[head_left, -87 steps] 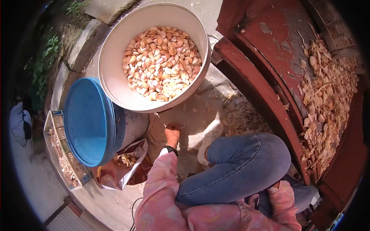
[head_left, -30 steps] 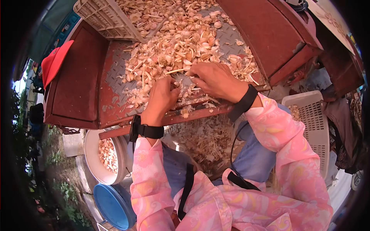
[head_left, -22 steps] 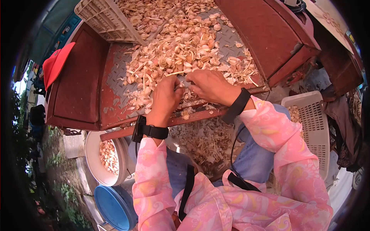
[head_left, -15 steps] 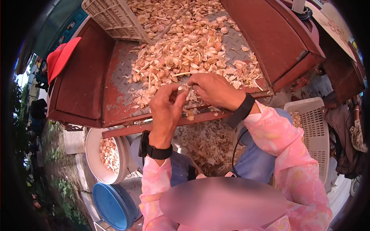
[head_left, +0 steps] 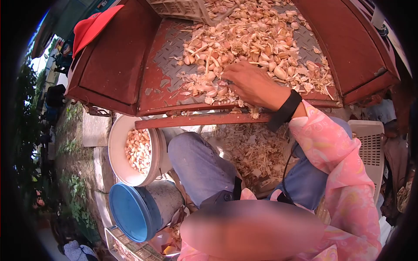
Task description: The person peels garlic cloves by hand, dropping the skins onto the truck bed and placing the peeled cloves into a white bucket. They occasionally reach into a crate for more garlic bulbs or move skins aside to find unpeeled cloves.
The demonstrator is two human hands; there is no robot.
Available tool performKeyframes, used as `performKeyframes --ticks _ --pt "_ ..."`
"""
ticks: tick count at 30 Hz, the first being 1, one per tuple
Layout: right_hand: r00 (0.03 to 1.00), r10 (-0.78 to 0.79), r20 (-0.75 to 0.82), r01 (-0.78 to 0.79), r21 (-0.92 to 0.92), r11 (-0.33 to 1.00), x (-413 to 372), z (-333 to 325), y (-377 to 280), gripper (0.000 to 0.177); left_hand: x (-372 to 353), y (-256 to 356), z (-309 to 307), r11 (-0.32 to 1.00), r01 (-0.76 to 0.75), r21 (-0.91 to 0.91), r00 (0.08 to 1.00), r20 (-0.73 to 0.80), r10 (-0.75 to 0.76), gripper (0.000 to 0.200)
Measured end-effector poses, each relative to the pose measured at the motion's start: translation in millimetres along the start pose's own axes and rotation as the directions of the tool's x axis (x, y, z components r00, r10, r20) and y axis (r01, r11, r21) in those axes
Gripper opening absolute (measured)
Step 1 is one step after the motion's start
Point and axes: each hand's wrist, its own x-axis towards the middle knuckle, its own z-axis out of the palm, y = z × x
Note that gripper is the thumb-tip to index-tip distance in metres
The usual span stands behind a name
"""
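My right hand [head_left: 254, 86] is at the near edge of a big heap of garlic cloves and loose skins [head_left: 257, 43]. Its fingers are bent down among the cloves, and the palm hides whatever is between the fingertips. A black band [head_left: 287, 108] circles that wrist, below a pink patterned sleeve. My left hand is out of view. Near the fingertips lie several unpeeled garlic cloves [head_left: 213, 91] and papery scraps. A white bucket [head_left: 116, 148] left of my knee contains pale garlic cloves [head_left: 138, 150].
Red metal side panels [head_left: 111, 56] flank the tread-plate bed, with a red bar [head_left: 204, 119] along its front. A blue-rimmed bucket [head_left: 128, 213] stands beside the white one. A plastic crate [head_left: 178, 9] leans at the back; a slotted basket [head_left: 372, 148] sits right. Garlic skins [head_left: 257, 152] litter the ground.
My left hand has left the view; both hands were together over a garlic clove before. My right hand has lowered to the heap. The view has shifted, so things appear farther right and higher.
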Motion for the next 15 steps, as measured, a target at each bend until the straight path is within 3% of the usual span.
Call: performKeyframes --ticks 1,2,4,6,10,12,13,15 --pt "0.999 -0.027 -0.019 0.027 -0.019 0.999 1 1 -4 0.027 2 -2 -4 1.000 0.002 0.007 1.000 -0.011 -0.001 0.015" --pt "0.981 -0.117 -0.154 0.117 -0.010 0.993 4 6 -7 0.017 6 -6 -10 0.998 -0.067 -0.007 0.997 0.034 0.067 0.016" --pt "0.983 -0.136 -0.122 0.137 0.000 0.991 8 13 -17 0.015 5 -3 -14 0.990 -0.139 -0.020 0.988 0.071 0.140 0.017" --pt "0.983 -0.156 -0.095 0.158 0.007 0.987 11 15 -23 0.012 3 11 -13 0.998 0.050 0.038 0.998 0.023 -0.051 0.018" --pt "0.985 -0.173 -0.018 0.171 -0.066 0.983 18 26 -31 0.010 7 12 -16 0.993 -0.027 0.117 0.997 -0.067 0.035 0.016" --pt "0.982 -0.185 -0.031 0.178 -0.157 0.971 20 32 -29 0.010 4 20 -24 0.995 0.073 0.075 0.996 0.043 -0.076 0.018" --pt "0.983 -0.183 -0.028 0.176 -0.162 0.971 20 31 -29 0.010 8 22 -24 0.995 0.071 0.070 0.996 0.041 -0.074 0.018" --pt "0.984 -0.176 0.030 0.179 -0.197 0.964 23 30 -31 0.013 17 26 -24 0.977 0.205 0.053 0.978 -0.037 -0.203 0.022"
